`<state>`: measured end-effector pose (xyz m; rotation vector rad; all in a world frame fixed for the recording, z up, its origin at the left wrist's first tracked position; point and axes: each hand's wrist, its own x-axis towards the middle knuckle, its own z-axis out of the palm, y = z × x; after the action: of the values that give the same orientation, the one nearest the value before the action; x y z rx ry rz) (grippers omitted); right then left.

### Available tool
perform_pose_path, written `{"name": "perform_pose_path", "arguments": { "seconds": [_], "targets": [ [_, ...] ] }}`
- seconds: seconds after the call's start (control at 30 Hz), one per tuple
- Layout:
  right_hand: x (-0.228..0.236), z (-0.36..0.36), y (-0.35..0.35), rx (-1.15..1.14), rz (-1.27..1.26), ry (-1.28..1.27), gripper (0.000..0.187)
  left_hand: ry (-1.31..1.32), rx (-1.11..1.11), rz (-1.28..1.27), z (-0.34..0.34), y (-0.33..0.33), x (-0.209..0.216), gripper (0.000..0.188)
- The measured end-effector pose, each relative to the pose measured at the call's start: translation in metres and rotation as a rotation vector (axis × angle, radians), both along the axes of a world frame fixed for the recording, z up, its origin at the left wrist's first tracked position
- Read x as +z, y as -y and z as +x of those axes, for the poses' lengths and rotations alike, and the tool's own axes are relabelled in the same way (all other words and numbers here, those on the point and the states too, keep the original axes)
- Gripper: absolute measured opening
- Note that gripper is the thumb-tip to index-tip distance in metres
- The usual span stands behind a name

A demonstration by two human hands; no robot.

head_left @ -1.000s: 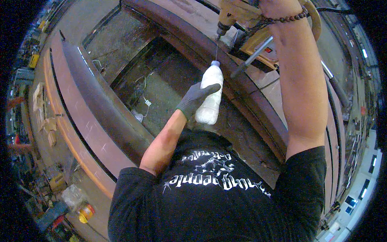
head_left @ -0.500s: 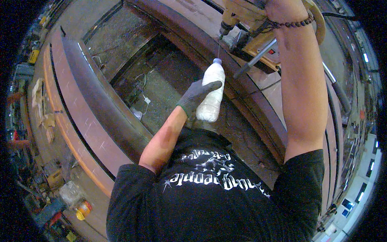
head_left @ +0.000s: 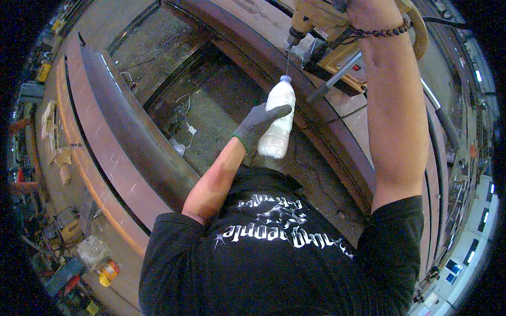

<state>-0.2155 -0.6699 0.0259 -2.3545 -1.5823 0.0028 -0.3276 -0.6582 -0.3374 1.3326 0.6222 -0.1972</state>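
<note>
My left hand (head_left: 259, 120), in a grey knit glove, is wrapped round a clear plastic bottle (head_left: 277, 124) of white liquid. The bottle tilts with its pale purple cap (head_left: 285, 79) pointing away from me. A thin line, like a jet of liquid, runs from the cap to the bit under the chuck (head_left: 295, 37) of a tan drilling machine (head_left: 304, 20). The machine stands over a brown steel beam (head_left: 274, 60). My right forearm (head_left: 392, 100), with a beaded bracelet at the wrist, reaches up over the machine. The right hand is mostly cut off by the upper edge; its fingers are hidden.
A grey metal bar (head_left: 335, 78) sticks out from the machine toward me. Another long steel beam (head_left: 113, 152) lies to the left, with an orange-edged one beside it. Between the beams, a white cable (head_left: 191, 128) lies on the dark floor. Tools and scraps of wood (head_left: 52, 137) lie far left.
The bottle and my left hand have shifted very slightly to the right. The right arm stays almost where it was.
</note>
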Motion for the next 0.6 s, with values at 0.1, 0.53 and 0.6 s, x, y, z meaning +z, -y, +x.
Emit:
{"name": "perform_pose_path", "arguments": {
  "seconds": [0.1,0.53,0.6],
  "targets": [
    [-0.001,0.001,-0.003,-0.012,-0.017,-0.005,0.062,0.013,-0.010,-0.071,0.000,-0.002,0.002,0.054],
    [-0.005,0.005,-0.008,-0.006,-0.022,-0.052,0.059,0.324,0.086,-0.596,-0.014,0.018,0.018,0.062],
    [-0.006,0.006,-0.010,-0.009,-0.027,-0.055,0.059,0.313,0.064,-0.642,-0.013,0.017,0.012,0.067]
  ]
}}
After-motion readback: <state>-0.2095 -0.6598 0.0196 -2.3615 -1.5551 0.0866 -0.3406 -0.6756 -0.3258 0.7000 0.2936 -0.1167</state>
